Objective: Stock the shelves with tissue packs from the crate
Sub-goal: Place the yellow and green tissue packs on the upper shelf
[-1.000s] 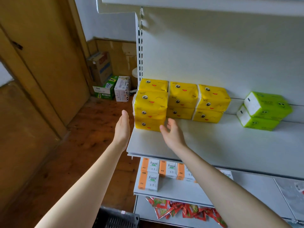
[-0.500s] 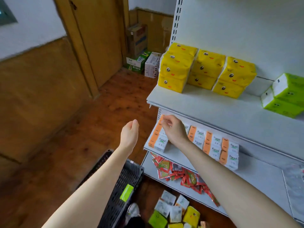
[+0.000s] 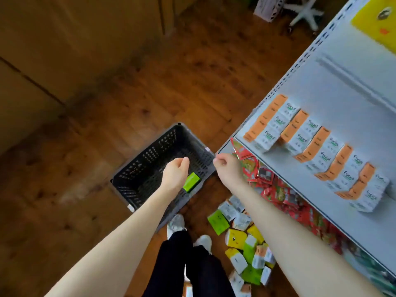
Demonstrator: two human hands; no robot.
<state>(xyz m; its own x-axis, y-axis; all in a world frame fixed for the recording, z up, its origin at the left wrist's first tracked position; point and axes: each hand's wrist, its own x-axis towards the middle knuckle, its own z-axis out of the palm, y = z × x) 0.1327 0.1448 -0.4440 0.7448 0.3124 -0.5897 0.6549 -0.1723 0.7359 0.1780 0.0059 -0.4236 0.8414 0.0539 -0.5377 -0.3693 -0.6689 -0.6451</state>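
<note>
A dark slatted crate (image 3: 150,159) stands on the wooden floor below me. One green tissue pack (image 3: 191,182) lies inside it near its right wall. My left hand (image 3: 174,173) hovers over the crate just left of that pack, fingers loosely curled and holding nothing. My right hand (image 3: 227,168) hangs above the crate's right rim, by the shelf corner, fingers loosely curled and empty. Orange-and-white Facial tissue packs (image 3: 308,142) stand in rows on the grey shelf (image 3: 347,86). A yellow pack (image 3: 377,20) shows at the top right.
A heap of loose yellow, green and white packs (image 3: 242,239) lies on the floor right of my feet (image 3: 186,230). Red sachets (image 3: 276,187) fill the lower shelf. A white chair base (image 3: 304,11) stands at the far end. Brown wooden panelling (image 3: 53,50) lines the left.
My view has swung down from the upper shelf to the floor and crate. Both hands have dropped from shelf height to just above the crate.
</note>
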